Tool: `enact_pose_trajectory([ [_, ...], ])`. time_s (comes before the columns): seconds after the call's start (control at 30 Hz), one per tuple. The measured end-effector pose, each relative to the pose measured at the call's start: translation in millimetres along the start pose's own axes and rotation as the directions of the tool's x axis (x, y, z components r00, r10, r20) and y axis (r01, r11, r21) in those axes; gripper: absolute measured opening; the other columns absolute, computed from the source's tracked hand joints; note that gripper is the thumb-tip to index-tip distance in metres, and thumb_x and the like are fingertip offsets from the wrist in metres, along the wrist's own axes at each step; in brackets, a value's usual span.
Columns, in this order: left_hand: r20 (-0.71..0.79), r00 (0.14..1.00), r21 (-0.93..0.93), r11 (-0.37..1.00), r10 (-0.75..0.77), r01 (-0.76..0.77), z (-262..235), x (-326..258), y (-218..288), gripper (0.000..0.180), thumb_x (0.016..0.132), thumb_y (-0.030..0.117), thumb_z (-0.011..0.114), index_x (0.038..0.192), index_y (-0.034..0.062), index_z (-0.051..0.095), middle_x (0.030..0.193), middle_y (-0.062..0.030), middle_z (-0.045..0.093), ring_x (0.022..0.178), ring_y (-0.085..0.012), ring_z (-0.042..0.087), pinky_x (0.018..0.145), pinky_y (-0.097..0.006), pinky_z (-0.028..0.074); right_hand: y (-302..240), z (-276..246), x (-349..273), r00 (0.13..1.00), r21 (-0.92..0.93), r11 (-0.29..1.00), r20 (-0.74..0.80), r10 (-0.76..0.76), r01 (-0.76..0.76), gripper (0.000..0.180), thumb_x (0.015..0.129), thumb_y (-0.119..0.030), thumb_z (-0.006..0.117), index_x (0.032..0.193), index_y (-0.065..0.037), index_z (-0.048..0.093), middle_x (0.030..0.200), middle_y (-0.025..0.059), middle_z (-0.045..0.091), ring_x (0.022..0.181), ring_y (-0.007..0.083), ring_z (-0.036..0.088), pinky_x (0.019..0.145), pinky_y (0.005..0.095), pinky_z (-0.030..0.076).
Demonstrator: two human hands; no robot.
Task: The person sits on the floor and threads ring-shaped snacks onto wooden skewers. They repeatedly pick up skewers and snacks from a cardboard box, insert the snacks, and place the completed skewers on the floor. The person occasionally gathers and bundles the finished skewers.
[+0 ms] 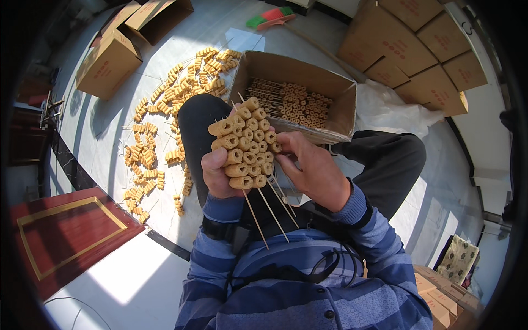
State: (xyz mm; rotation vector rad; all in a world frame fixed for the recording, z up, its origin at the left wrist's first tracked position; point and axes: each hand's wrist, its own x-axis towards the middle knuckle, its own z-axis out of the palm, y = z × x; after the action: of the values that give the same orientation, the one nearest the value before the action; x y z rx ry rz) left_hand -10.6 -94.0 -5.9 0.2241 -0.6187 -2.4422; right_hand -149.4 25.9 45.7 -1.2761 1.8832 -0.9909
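Above my lap, a bundle of skewered rolls [250,144] is held up. The rolls are golden-brown, hollow and tube-shaped, stacked in rows with their open ends facing up toward me. Bare wooden sticks jut out below them. My left hand [216,175] is closed around the bundle's left side, thumb pressed on a roll. At the right edge, the thumb and fingers of my right hand [318,171] pinch a roll of the same bundle. Just beyond stands an open cardboard box [300,64], with more skewered rolls [306,103] packed in it, ends up.
Many loose skewers of rolls [142,147] lie spread over the tiled floor at left. Open cartons [110,63] stand far left, stacked cartons [396,47] far right. Clear plastic sheeting [393,110] lies beside the box. A dark red panel [71,234] is at near left.
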Motion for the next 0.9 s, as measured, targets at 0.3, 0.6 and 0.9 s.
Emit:
enact_pose_trajectory([
  [0.3,-0.044,0.999,0.155,0.988,0.029,-0.022,9.9,0.6,-3.1,0.098,0.08,0.041,0.058,0.16,0.0115,0.012,0.149,-0.0171,0.04,0.133,-0.0306,0.048,0.112,-0.045,0.041,-12.7,-11.4,24.1,0.988,0.24,0.971,0.151,-0.03,-0.007,0.113,0.081,-0.047,0.081,0.155,0.006,0.015,0.149,0.0261,0.037,0.141,0.0326,0.039,0.113,0.042,0.038],
  [0.6,-0.186,0.913,0.374,0.886,0.362,-0.275,11.7,5.3,-0.2,0.085,0.086,0.047,0.051,0.157,0.0074,0.024,0.148,-0.0203,0.042,0.133,-0.0333,0.048,0.113,-0.045,0.039,-29.4,19.2,48.3,0.977,0.371,0.928,0.21,-0.033,-0.048,0.117,0.076,-0.053,0.079,0.152,0.011,0.016,0.145,0.031,0.038,0.137,0.0366,0.041,0.114,0.0395,0.035],
  [0.9,-0.159,0.919,0.347,0.892,0.361,-0.29,3.1,18.2,3.6,0.089,0.083,0.041,0.056,0.156,0.002,0.023,0.149,-0.0213,0.041,0.135,-0.034,0.047,0.114,-0.045,0.038,-9.3,18.3,75.0,0.977,0.298,0.954,0.191,-0.094,0.034,0.117,0.074,-0.055,0.081,0.149,0.011,0.019,0.144,0.0311,0.037,0.137,0.0376,0.039,0.114,0.0411,0.034],
])
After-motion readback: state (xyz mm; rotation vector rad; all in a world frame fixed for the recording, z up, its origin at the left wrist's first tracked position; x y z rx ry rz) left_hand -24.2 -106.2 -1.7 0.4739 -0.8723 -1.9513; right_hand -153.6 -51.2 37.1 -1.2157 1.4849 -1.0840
